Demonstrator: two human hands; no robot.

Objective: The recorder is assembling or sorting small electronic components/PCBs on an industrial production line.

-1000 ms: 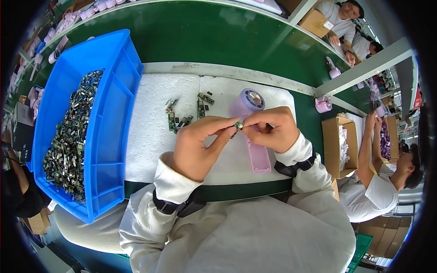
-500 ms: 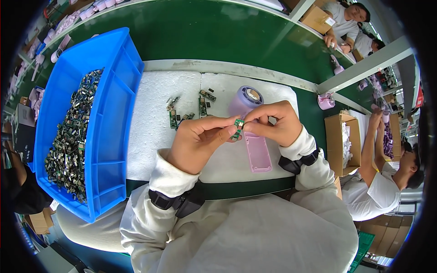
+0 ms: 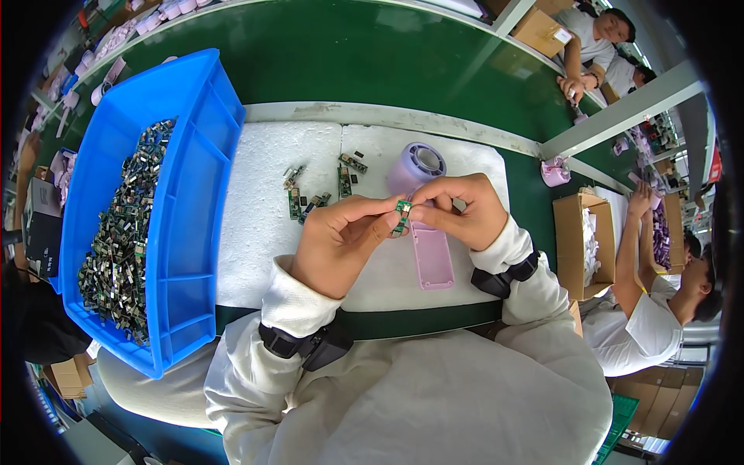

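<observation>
Between the thumb and fingers of my left hand (image 3: 333,244) is a small green circuit board (image 3: 401,218) with a pale connector near its upper end. My right hand (image 3: 469,215) is closed in a pinch right at the board's right edge; what lies between its fingertips is too small to make out. Behind and below my right hand is a lavender plastic housing (image 3: 417,164), with a round, ring-shaped head and a pink, shallow, tray-like handle (image 3: 434,260). My hand hides where the two parts meet. Several loose circuit boards (image 3: 345,180) lie on the white foam, beyond my left hand.
A deep blue bin (image 3: 190,209) full of small circuit boards stands at my left. White foam sheets (image 3: 256,232) cover the work surface, bounded by a pale rail (image 3: 310,111) at the back. To the right are a cardboard box (image 3: 570,248) with white pieces and co-workers.
Both hands have shifted slightly, still together at the circuit board. The lavender housing has moved a little left and its head has tilted. At the far right, a co-worker's hands have moved.
</observation>
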